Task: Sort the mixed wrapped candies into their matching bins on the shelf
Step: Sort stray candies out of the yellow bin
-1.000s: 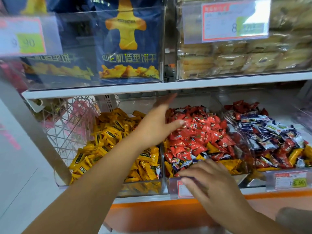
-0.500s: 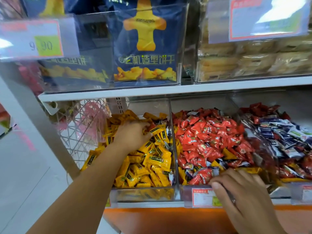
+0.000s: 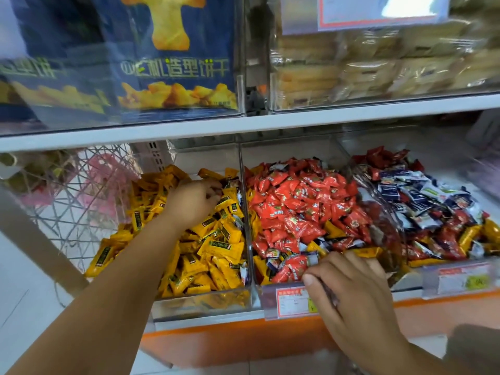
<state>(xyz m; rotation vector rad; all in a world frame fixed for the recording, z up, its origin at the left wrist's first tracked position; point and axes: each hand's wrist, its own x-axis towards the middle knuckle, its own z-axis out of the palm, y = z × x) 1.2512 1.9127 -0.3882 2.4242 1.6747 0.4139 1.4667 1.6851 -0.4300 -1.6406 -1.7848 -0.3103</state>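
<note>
So it's a white shop shelf [image 3: 270, 123] over an orange base strip [image 3: 243, 342] and pale floor tiles [image 3: 24, 307]. Blue biscuit bags [image 3: 173, 63] and pale wrapped cakes [image 3: 378, 66] sit in clear cases well above both hands. The lower tier has three clear bins side by side: the yellow bin [image 3: 205, 303] with the left hand [image 3: 193, 204] in it, the red bin [image 3: 266, 289] with the right hand [image 3: 349, 288] at its front lip, and a mixed bin [image 3: 454, 169] off to the right of that hand. There's a wire basket [image 3: 81, 201] out past the left wrist.

The yellow candies [image 3: 216, 247] are oblong bars heaped every which way. The ones just below the left wrist mostly lie with their long axis slanting up to the right. That hand is palm down on the heap, fingers curled into the wrappers near the divider, and honestly I can't tell if it's got one pinched.

The red candies [image 3: 297, 201] are little pillows piled beyond the right fingertips, pointing all over. The right thumb sits at the lip just above a price tag [image 3: 292, 300], and the fingers curl over into the front of the pile. Can't tell if that hand is gripping anything either. One stray yellow candy [image 3: 365, 251] lies just past those fingertips, long axis running left to right.
</note>
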